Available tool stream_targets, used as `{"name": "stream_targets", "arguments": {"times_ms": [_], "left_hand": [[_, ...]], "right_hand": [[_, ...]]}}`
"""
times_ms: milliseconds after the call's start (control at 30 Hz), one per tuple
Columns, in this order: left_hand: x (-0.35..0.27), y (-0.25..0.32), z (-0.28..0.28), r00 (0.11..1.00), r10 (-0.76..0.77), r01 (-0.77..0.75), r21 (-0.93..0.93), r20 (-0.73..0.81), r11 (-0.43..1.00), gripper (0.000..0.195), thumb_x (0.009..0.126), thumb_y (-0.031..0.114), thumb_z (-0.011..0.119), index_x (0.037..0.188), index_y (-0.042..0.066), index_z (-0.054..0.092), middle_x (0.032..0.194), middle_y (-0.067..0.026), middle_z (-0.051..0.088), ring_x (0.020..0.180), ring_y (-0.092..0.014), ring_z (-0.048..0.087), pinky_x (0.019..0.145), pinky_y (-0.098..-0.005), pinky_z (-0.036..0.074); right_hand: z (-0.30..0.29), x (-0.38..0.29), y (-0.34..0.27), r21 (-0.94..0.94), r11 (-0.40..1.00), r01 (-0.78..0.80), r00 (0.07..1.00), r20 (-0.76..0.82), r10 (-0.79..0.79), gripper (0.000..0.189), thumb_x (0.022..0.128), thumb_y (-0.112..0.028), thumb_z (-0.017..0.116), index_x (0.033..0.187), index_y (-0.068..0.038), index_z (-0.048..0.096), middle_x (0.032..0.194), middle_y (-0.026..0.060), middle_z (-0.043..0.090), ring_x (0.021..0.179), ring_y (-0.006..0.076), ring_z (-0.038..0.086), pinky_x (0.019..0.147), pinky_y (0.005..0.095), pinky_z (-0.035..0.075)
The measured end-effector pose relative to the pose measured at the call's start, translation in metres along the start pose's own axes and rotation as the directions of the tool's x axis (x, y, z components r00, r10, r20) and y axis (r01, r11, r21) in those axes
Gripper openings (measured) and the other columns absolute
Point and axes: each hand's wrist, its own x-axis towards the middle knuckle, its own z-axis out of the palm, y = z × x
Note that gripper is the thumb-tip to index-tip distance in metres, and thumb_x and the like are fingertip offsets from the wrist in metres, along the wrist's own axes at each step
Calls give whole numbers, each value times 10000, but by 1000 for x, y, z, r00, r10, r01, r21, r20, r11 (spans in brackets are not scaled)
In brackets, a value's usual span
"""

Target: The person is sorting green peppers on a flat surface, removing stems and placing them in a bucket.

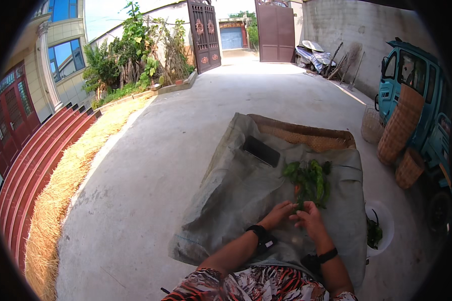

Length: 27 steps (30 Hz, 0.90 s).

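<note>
A grey-green cloth (226, 195) covers a woven surface (305, 131) whose brown raised edge shows at the far side. On the cloth lies a pile of green peppers (318, 180) with a bit of orange-red at its left. My left hand (281, 214) and my right hand (309, 220) meet at the pile's near end, with fingertips pinched around a small green piece, probably a pepper; its exact shape is hidden. A black smartphone (261, 151) lies on the cloth, left of and beyond the peppers. Both wrists carry black bands.
A white bucket (386, 225) holding some dark green peppers stands on the ground at the right. Tall woven baskets (401, 124) and a blue-green three-wheeled truck (418, 86) are beyond it. Straw (71, 165) lies along red steps (41, 161) at the left. Metal gates (204, 35) stand open ahead.
</note>
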Motion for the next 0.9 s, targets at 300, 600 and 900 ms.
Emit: {"name": "stream_targets", "arguments": {"times_ms": [300,600,900], "left_hand": [[5,-11,-12,995,-16,3,136,96,991,229,941,312,468,908,97,539,759,38,522,668,-56,479,606,-189,391],[2,-2,-5,999,38,-38,145,6,989,258,932,319,482,875,71,520,705,14,535,586,-65,487,529,-211,388],[-1,-2,-8,1000,11,-10,85,-16,996,181,921,267,503,906,87,498,691,8,542,600,-73,514,554,-217,405]], "right_hand": [[-8,7,19,345,937,53,997,-77,-28,293,853,-82,530,1135,-104,454,1036,55,585,783,193,645,575,299,529],[-26,-3,12,268,963,-20,987,-147,62,186,871,-148,568,1050,-115,532,955,14,598,758,132,627,587,258,511],[-162,-17,-33,587,580,564,815,-507,-280,275,886,-218,576,1083,-29,552,955,93,645,877,179,635,698,280,545]]}}
